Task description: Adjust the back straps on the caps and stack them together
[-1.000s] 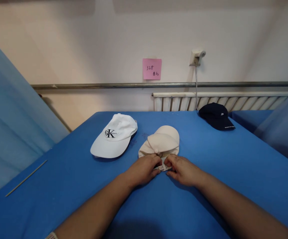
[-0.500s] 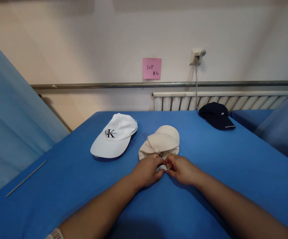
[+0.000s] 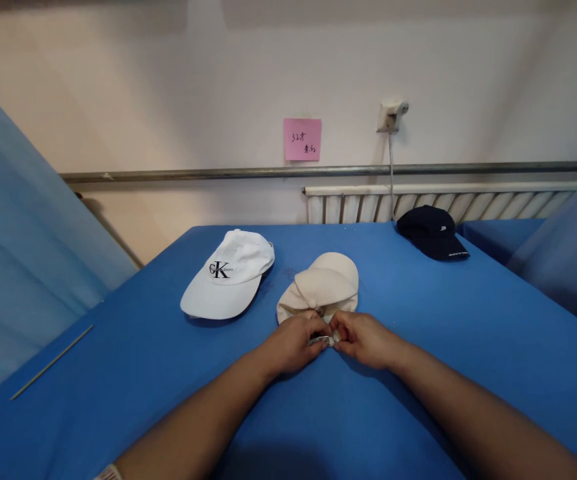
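A cream cap (image 3: 321,285) lies folded on the blue table (image 3: 443,333) in front of me, its back toward me. My left hand (image 3: 291,343) and my right hand (image 3: 366,339) meet at the cap's near edge. Both pinch its small back strap and metal buckle (image 3: 325,340) between thumb and fingers. The strap is mostly hidden by my fingertips.
A white cap with a black logo (image 3: 227,275) lies left of the cream one. A dark navy cap (image 3: 433,232) sits at the far right by a radiator (image 3: 433,204). A thin stick (image 3: 51,361) lies near the left edge. A pink note (image 3: 302,139) hangs on the wall.
My fingertips have drawn closer together over the strap and buckle, hiding more of it. The caps have not moved.
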Available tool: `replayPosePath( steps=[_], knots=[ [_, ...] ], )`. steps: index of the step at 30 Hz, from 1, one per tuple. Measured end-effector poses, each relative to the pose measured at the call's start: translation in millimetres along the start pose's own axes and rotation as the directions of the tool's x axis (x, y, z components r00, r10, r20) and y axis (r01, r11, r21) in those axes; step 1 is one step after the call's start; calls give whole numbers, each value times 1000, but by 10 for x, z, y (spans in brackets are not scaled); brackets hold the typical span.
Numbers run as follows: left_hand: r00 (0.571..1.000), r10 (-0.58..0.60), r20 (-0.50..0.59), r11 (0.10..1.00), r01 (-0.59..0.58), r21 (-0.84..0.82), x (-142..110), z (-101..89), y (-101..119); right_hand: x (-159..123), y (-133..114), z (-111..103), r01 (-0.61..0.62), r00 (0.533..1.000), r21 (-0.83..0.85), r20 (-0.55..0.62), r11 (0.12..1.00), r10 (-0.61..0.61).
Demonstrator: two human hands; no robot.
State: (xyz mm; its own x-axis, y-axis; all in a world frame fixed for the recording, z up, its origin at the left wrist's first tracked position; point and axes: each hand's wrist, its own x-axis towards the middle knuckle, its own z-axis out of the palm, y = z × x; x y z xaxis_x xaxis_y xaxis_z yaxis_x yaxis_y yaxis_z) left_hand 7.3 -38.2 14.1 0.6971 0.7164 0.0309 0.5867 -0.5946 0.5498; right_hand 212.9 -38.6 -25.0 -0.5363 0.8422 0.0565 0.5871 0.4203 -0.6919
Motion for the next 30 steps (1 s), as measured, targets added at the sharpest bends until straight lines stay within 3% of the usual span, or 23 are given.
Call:
replayPosePath(
  steps=[4,9,15,19,26,28,30],
  knots=[
    [1000,0,25,1000,0,-11,-39,-87,55,-7,8,-6,-17,1000,6,2,1000,17],
    [994,-93,54,993,88,82,-105,-215,85,-37,-39,-39,18,1000,-24,-15,1000,-19],
    [991,-126,38,984,120,135,-113,-234,50,-66,-84,-79,43,999,-103,5,994,-43],
    [997,-74,19,990,71,122,-108,-244,44,-83,-91,-102,47,998,-169,-26,984,-52],
    [993,23,116,999,-20,-30,-120,-314,63,-93,-59,-130,184,982,-162,-19,970,-190],
    [999,4,50,998,-1,-59,-125,-342,52,-90,-47,-126,185,982,-163,-18,969,-191],
    [993,-60,-98,997,55,-49,-124,-371,26,-86,-39,-120,182,981,-167,-31,969,-189]
  ],
)
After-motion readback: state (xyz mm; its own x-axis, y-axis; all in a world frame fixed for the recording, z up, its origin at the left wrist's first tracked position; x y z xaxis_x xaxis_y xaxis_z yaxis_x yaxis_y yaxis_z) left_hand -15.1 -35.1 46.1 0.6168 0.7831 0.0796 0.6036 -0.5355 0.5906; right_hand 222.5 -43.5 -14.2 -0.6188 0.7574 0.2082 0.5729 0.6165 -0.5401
